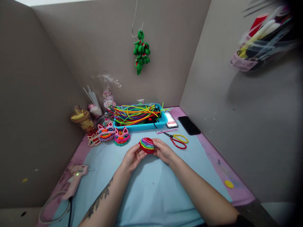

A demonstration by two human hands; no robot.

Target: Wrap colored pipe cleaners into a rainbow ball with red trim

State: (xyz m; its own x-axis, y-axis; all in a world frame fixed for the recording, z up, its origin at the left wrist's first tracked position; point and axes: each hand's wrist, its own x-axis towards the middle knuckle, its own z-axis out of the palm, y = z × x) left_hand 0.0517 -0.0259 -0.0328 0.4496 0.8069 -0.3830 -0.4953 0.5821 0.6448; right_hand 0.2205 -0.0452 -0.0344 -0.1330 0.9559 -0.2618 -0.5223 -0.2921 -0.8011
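A small rounded piece with rainbow stripes and a red edge (147, 145), seemingly made of fuzzy pipe cleaners, is held up between both hands over the blue cloth (151, 189). My left hand (133, 156) is closed on its left side, fingertips partly beneath it. On the right side, my right hand (163, 150) pinches it, with some fingers hidden behind. Just left of the hands lie animal-face pieces of pipe cleaner, one pink and orange (121, 136), another lilac and orange (106, 131). Scissors with one yellow and one red handle (177, 141) rest to the right.
Behind the hands stands a blue tray (139, 126) heaped with colored pipe cleaners (134, 114). A phone (189, 125) lies at the right, a pink glue gun (76, 182) with its cord at the left. Green pipe-cleaner work (141, 52) hangs on the back wall; a pen holder (243, 61) is at upper right.
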